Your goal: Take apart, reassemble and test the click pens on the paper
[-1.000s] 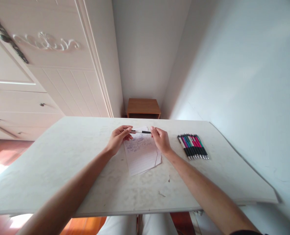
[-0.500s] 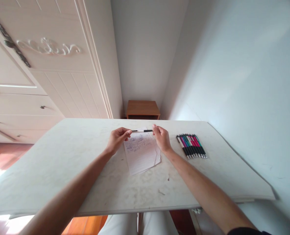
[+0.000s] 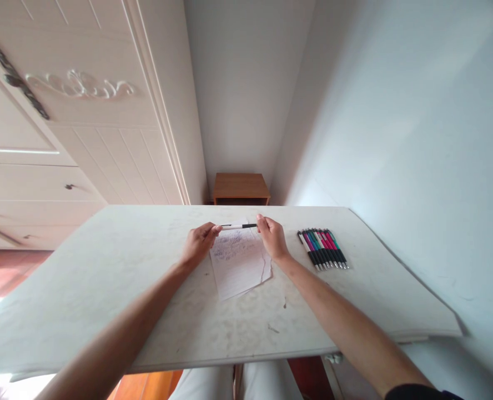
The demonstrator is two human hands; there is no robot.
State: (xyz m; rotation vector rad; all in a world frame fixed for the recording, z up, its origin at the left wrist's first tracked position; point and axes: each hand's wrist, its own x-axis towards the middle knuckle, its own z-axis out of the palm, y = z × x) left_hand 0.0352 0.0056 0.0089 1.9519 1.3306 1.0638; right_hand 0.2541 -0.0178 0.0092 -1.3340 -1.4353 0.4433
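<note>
A white pen point(image 3: 237, 226) with a black grip is stretched level between my two hands, above the far edge of the paper. My left hand point(image 3: 200, 243) pinches its left, clip end. At the other end, the fingers of my right hand point(image 3: 273, 238) close round the tip of the black grip, hiding it. Beneath lies lined paper point(image 3: 238, 272), covered at the top with blue scribbles and torn on its right side. To the right of my right hand, several pens point(image 3: 323, 249) in white, purple, teal, pink and green lie side by side, their black grips toward me.
The white table point(image 3: 105, 289) has stains and small scuff marks. A wall point(image 3: 417, 166) runs along its right side. A cream cabinet point(image 3: 125, 161) stands at the left, and a small brown wooden stand point(image 3: 241, 186) sits beyond the far edge.
My left fingers have closed further round the clip end of the pen. The view has shifted slightly; the paper and the row of pens stay where they were.
</note>
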